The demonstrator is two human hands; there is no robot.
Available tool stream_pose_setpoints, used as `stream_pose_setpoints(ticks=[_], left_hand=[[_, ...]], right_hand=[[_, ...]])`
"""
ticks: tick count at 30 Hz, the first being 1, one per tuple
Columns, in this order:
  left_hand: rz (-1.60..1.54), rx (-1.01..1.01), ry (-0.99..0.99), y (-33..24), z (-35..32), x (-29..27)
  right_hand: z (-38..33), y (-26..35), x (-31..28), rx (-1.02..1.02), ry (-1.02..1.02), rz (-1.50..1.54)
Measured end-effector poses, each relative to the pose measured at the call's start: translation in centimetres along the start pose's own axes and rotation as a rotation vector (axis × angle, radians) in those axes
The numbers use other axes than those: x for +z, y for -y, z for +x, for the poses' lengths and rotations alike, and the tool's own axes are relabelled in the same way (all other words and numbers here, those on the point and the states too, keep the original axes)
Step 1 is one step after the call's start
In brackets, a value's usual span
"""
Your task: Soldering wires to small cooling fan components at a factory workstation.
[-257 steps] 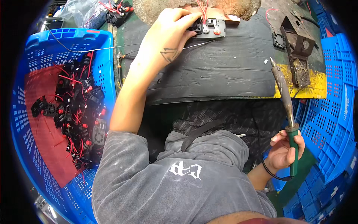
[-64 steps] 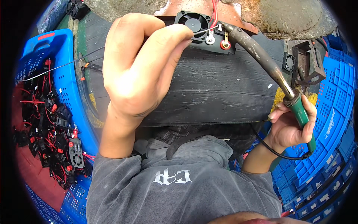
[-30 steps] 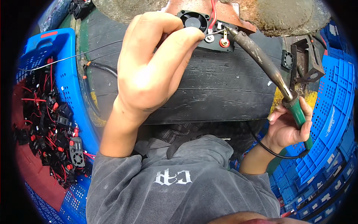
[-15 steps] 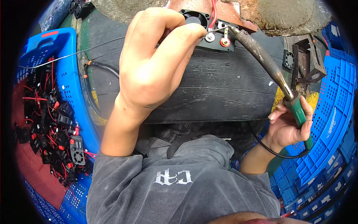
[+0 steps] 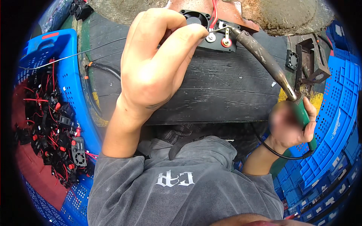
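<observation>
My left hand (image 5: pixel 151 64) pinches a thin solder wire (image 5: pixel 218 30) between thumb and forefinger. The wire's end reaches the tip of a soldering iron (image 5: pixel 264 56). My right hand (image 5: pixel 288 130) is wrapped round the iron's green handle; a blur covers part of that hand. Tip and wire meet at a metal tab on a small black panel (image 5: pixel 215 46) at the top. The panel carries a black fan (image 5: pixel 194 17), a white-ringed terminal (image 5: pixel 210 37) and a red-ringed terminal (image 5: pixel 226 42). Red and white leads (image 5: pixel 215 15) rise from it.
At left a blue crate (image 5: pixel 75 83) holds many black fan parts with red wires (image 5: pixel 52 128). A black cable (image 5: pixel 103 67) lies beside my left wrist. On the right stand a rusty metal bracket (image 5: pixel 315 67), a small fan (image 5: pixel 292 60) and blue crates (image 5: pixel 339 113).
Hardly anything differs. The iron tip and wire end stay at the same tab, and both hands keep their grips. The view has shifted very slightly.
</observation>
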State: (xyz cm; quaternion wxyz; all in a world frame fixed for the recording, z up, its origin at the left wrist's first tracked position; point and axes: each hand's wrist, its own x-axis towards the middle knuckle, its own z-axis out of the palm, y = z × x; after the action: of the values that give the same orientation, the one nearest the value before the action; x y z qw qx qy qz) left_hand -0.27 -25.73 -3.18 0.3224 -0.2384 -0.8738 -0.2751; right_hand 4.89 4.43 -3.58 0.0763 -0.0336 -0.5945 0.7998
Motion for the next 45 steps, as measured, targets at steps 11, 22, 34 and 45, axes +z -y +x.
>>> stream_pose_setpoints(ticks=[11,22,34,45], left_hand=[[0.005,-0.012,0.027,-0.18,-0.14,-0.16],[0.025,-0.011,0.018,-0.37,-0.12,-0.29],[0.053,-0.029,0.016,-0.36,-0.05,-0.46],[0.040,-0.005,0.001,-0.10,-0.18,-0.12]], right_hand=[[-0.08,0.25,-0.29,-0.005,0.014,-0.004],[-0.37,0.50,-0.34,-0.009,0.013,-0.030],[0.53,-0.06,-0.06,-0.011,0.083,-0.004],[0.28,0.69,-0.11,0.006,-0.007,-0.028]])
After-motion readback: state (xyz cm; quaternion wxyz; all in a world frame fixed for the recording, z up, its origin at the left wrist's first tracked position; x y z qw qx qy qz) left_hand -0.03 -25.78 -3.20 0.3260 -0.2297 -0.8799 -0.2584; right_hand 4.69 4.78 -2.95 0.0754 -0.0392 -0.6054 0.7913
